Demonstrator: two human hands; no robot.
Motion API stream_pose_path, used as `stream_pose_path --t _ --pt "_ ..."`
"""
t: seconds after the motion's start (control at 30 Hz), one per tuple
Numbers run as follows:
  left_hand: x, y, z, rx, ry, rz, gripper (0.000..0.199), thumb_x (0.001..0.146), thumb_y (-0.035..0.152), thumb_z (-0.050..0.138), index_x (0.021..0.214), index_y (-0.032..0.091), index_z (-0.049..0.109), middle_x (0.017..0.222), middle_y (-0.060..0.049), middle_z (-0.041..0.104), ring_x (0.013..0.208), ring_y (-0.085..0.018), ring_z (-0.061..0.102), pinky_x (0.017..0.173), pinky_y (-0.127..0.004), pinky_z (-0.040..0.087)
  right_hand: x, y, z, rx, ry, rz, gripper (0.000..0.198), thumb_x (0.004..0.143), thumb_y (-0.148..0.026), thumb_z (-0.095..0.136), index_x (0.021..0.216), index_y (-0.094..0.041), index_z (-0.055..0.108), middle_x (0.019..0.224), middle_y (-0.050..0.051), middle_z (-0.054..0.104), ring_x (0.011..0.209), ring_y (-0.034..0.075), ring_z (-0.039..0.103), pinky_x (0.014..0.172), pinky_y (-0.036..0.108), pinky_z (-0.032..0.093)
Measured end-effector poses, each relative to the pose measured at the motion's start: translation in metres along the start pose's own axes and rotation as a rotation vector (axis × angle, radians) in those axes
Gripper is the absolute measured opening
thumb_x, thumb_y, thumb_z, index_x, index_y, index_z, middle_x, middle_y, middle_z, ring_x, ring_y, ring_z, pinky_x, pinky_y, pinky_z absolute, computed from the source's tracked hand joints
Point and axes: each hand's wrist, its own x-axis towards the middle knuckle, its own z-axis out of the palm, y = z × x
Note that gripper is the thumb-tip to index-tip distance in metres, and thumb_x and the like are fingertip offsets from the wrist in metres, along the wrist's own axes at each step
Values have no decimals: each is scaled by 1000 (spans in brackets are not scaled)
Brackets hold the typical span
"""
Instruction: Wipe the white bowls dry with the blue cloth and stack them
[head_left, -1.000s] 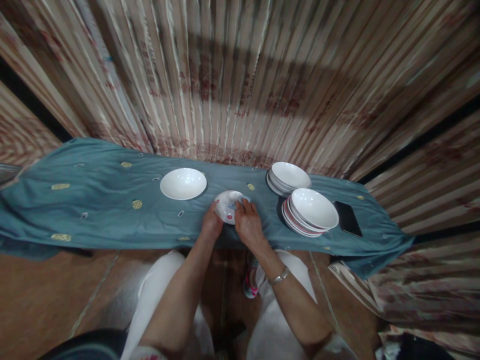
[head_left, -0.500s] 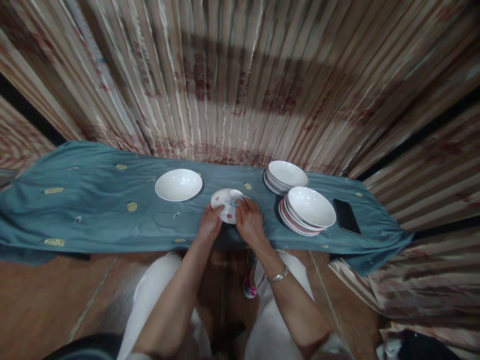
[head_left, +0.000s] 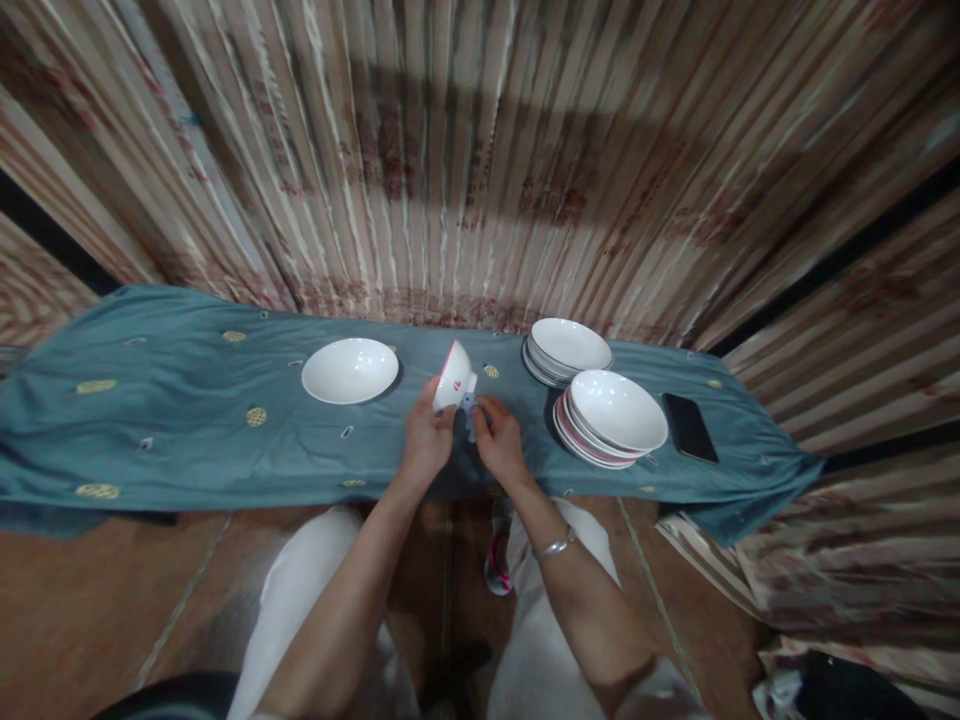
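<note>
A small white bowl [head_left: 454,378] with a pink rim and red marks is tipped on its side above the table, its foot facing right. My left hand [head_left: 427,432] is closed on its lower rim. In my right hand [head_left: 499,438] a small bluish-grey cloth [head_left: 470,408] is pinched between the fingers, close beside the bowl's foot. Whether the cloth touches the bowl is hard to tell. To the left lies a wide white bowl [head_left: 350,371], right side up.
On the right stand a stack of white bowls and plates [head_left: 616,412] and, behind it, another stack [head_left: 570,346]. A black phone [head_left: 689,428] lies beyond them. A teal cloth [head_left: 195,420] covers the narrow table, with a pleated curtain [head_left: 442,180] behind.
The small bowl has turned from underside up onto its side, its opening now facing left. My right hand has drawn off the bowl's underside, and the cloth shows between its fingers.
</note>
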Motion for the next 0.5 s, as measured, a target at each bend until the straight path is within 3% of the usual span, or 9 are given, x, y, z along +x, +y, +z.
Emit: stream_pose_path --t 0.1,0.2,0.37,0.5 --pt "1 -6 -2 9 -53 6 40 68 -10 64 94 20 74 106 -8 74 126 -25 58 107 -25 45 3 4 0 14 -18 78 32 96 -21 45 114 -19 72 112 8 77 101 20 72 92 33 55" --pt "2 -13 -4 24 -81 -19 34 72 -5 64 91 21 73 111 -10 74 132 -26 55 116 -32 38 6 7 -2 -34 -68 123 33 96 -20 46 113 -18 74 110 9 78 100 20 73 90 31 55" --pt "0 -18 -6 287 -221 108 35 72 1 62 95 24 75 99 -11 74 122 -33 59 124 -46 23 9 10 -12 -119 -139 163 32 94 -15 48 110 -18 75 111 9 78 104 22 73 93 33 55" --pt "-3 -19 -5 347 -241 71 45 66 -7 57 92 23 78 85 -10 70 116 -33 60 125 -47 19 13 19 -21 -101 -74 156 33 93 -14 47 110 -18 75 111 10 78 104 22 73 95 35 55"
